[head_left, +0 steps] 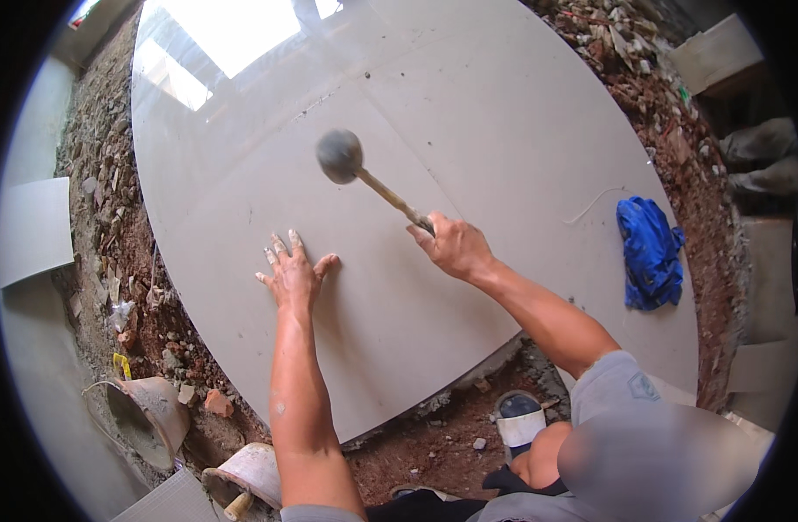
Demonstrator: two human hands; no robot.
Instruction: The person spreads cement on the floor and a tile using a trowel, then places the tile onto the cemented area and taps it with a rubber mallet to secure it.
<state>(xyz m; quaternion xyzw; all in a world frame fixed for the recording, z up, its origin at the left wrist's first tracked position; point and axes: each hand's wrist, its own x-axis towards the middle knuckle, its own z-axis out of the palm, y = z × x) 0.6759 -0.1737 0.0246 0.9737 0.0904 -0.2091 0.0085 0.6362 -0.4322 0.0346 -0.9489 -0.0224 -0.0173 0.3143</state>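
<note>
My right hand [458,247] is closed around the wooden handle of a mallet with a rounded grey head [340,157]. The mallet points up and to the left, and its head appears raised above a large pale floor tile [399,322]. Flat on that tile, with fingers spread and whitened by dust or mortar, lies my left hand [293,275]. Thin joint lines run between this tile and those beyond it. Whether the mallet head touches the surface is hard to tell.
A crumpled blue cloth or bag [650,252] lies on the tiles at right. Two dirty buckets [160,413] tip over at lower left, near broken rubble [112,226]. Bare reddish soil [434,444] borders the tile's near edge. Grey boots [760,157] stand at far right.
</note>
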